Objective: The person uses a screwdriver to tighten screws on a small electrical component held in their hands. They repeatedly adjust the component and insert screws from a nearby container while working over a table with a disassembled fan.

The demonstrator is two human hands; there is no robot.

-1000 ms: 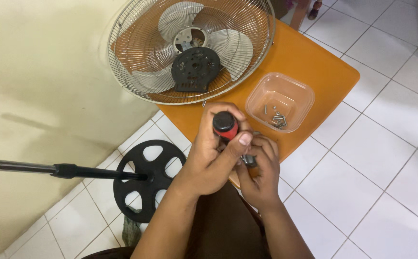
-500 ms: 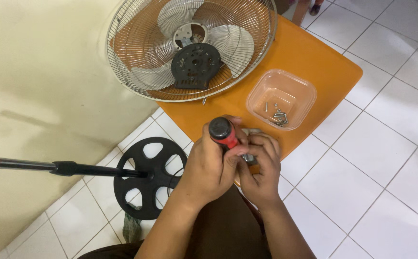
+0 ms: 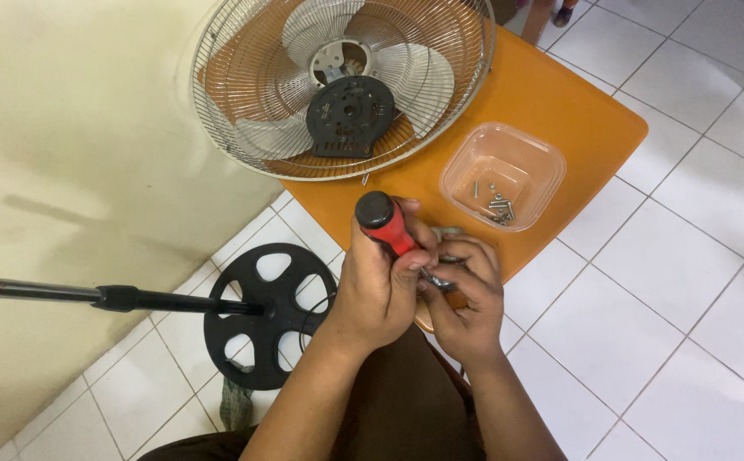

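Beyond the fingers lies the fan head (image 3: pixel 338 85), its wire cage flat on the orange table (image 3: pixel 560 111) with the black motor back plate facing up. To the left of the hands and below the table edge stands the black round fan base (image 3: pixel 261 316) on the tiled floor, its pole running off to the left. Just past the right fingertips sits a clear plastic tub (image 3: pixel 504 175) with a few loose screws inside.

The left hand (image 3: pixel 380 282) is wrapped around a red-and-black screwdriver (image 3: pixel 386 224), fingers closed tight on the handle, its cap pointing up. The right hand (image 3: pixel 466 294) is curled shut about a small grey metal part (image 3: pixel 440 277), pinned under the tip; what kind of part it is I cannot tell, as the fingers hide most of it.

To drive well here, keep the shaft in line with the screw, press down firmly while turning, and brace the part against the table edge so it cannot twist.
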